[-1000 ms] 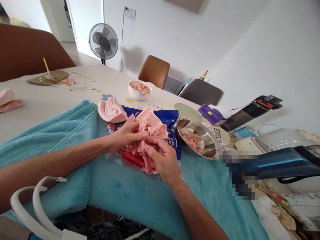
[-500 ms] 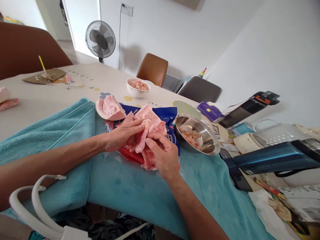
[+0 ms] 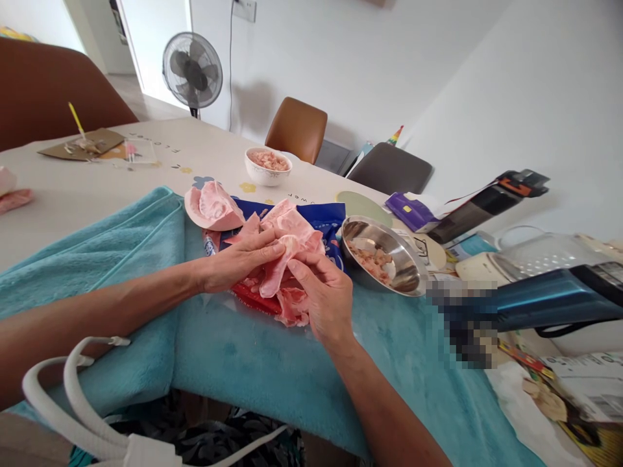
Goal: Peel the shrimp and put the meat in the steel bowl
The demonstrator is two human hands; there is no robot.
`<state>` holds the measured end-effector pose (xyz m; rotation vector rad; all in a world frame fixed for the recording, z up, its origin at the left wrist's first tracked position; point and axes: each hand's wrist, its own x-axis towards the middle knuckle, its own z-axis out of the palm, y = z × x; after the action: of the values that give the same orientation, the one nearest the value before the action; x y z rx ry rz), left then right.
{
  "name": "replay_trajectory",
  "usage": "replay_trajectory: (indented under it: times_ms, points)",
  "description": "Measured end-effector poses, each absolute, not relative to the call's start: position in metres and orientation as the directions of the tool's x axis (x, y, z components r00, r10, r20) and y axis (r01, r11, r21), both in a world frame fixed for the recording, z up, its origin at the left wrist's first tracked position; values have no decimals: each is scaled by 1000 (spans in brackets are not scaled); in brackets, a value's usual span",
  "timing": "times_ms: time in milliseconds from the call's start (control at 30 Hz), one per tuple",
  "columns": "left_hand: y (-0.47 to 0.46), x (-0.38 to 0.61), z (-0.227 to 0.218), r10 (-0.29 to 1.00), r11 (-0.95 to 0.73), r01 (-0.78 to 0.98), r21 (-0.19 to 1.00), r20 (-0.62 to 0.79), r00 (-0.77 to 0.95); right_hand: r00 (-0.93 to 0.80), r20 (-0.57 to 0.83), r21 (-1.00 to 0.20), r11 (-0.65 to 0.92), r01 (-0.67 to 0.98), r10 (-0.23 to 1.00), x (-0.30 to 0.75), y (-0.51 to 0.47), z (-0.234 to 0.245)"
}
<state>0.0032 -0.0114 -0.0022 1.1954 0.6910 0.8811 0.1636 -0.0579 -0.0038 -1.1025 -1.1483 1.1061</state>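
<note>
Pink fruit piece, pale and torn-looking, sitting in middle of frame. Right hand pinching its edge, fingers curled close. Left hand touching it; can't tell if gripping.

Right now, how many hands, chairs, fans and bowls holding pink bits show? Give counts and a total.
Hands: 2 (left hand, right hand)
Chairs: 3 (large brown chair, small brown chair, dark chair)
Fan: 1
Bowls: 2 (white bowl, steel bowl)
Total: 8

The peel is pink, the towel teal.
</note>
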Motion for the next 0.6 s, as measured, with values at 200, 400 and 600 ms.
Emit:
replay_trajectory:
  times_ms: [200, 400, 600]
  points:
    - [-10, -1, 1, 804, -146, 18, 989, 108, 585, 83, 53, -986, 66, -151, 995, 164, -58, -3]
    - [-13, -1, 5, 814, -296, 169, 940, 156, 560, 97, 97, -990, 106, -93, 991, 166, -56, -8]
    - [-15, 0, 8, 807, -303, 201, 931, 138, 574, 100, 112, -993, 115, -26, 989, 167, -57, -5]
